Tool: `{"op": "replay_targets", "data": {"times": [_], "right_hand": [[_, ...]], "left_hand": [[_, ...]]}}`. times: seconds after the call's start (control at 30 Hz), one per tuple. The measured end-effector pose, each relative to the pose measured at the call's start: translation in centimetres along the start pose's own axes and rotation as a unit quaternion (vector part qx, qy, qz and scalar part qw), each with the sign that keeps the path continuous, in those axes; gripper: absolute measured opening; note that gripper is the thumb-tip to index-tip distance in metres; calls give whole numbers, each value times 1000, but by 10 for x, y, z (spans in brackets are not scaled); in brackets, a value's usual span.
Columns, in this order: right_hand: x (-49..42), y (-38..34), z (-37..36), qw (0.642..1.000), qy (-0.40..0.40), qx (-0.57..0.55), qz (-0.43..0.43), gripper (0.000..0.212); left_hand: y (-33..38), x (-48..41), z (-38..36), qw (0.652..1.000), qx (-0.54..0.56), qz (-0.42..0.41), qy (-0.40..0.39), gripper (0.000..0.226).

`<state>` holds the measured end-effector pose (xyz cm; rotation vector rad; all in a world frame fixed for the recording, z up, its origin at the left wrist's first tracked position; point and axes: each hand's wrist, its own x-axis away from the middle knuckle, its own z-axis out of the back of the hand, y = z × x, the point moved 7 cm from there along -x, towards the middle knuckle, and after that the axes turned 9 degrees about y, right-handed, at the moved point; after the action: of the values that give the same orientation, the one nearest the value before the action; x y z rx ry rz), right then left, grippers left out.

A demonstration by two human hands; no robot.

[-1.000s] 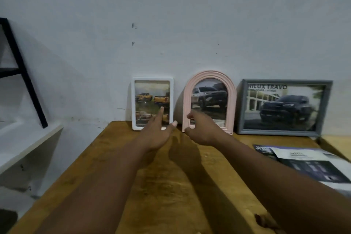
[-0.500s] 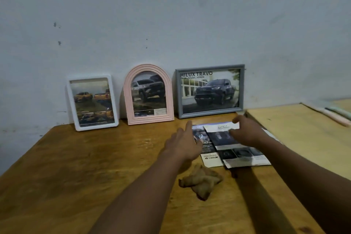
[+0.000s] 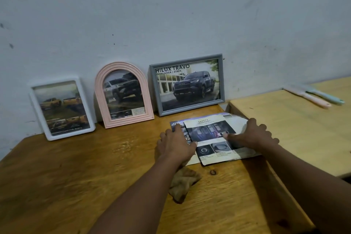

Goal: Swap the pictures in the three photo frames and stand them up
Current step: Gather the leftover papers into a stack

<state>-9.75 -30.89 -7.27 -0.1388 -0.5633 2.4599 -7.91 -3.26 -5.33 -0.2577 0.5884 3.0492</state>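
Three photo frames lean upright against the wall: a white rectangular frame (image 3: pixel 61 108) at the left, a pink arched frame (image 3: pixel 123 95) in the middle, a grey landscape frame (image 3: pixel 188 84) at the right, each holding a truck picture. In front of the grey frame lie loose printed pages (image 3: pixel 210 135) flat on the wooden table (image 3: pixel 76 176). My left hand (image 3: pixel 175 145) rests flat on the pages' left edge. On their right side lies my right hand (image 3: pixel 251 135), fingers spread, thumb on the top sheet. Neither hand has lifted a page.
A crumpled brown cloth (image 3: pixel 182 182) lies under my left forearm. To the right stands a lighter wooden table (image 3: pixel 294 129) with a pink and a pale blue stick-like tool (image 3: pixel 319 97) near the wall. The wall stands close behind the frames.
My view swung right, away from the pink frame. Both hands left the frames and came down onto the printed pages, pressing on them now.
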Motion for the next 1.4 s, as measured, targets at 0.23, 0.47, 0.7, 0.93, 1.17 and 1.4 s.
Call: {"op": "replay_targets", "data": {"times": [0.23, 0.47, 0.7, 0.93, 1.17, 1.4], "right_hand": [[1, -18, 13, 996, 53, -54, 55, 115], [18, -54, 21, 984, 86, -113, 108, 99], [40, -104, 3, 977, 77, -130, 154, 90], [34, -99, -35, 991, -4, 23, 134, 90], [42, -94, -37, 988, 5, 21, 154, 77], [117, -125, -9, 915, 21, -178, 362, 32]], "left_hand": [[-3, -3, 7, 994, 106, 17, 21, 85], [-9, 1, 23, 976, 211, 8, 52, 75], [-50, -2, 49, 971, 218, 41, 88, 76], [-89, -2, 36, 987, 138, 47, 61, 69], [-90, 7, 25, 997, -52, 9, 59, 64], [-82, 21, 34, 998, -49, -30, 38, 72]]}}
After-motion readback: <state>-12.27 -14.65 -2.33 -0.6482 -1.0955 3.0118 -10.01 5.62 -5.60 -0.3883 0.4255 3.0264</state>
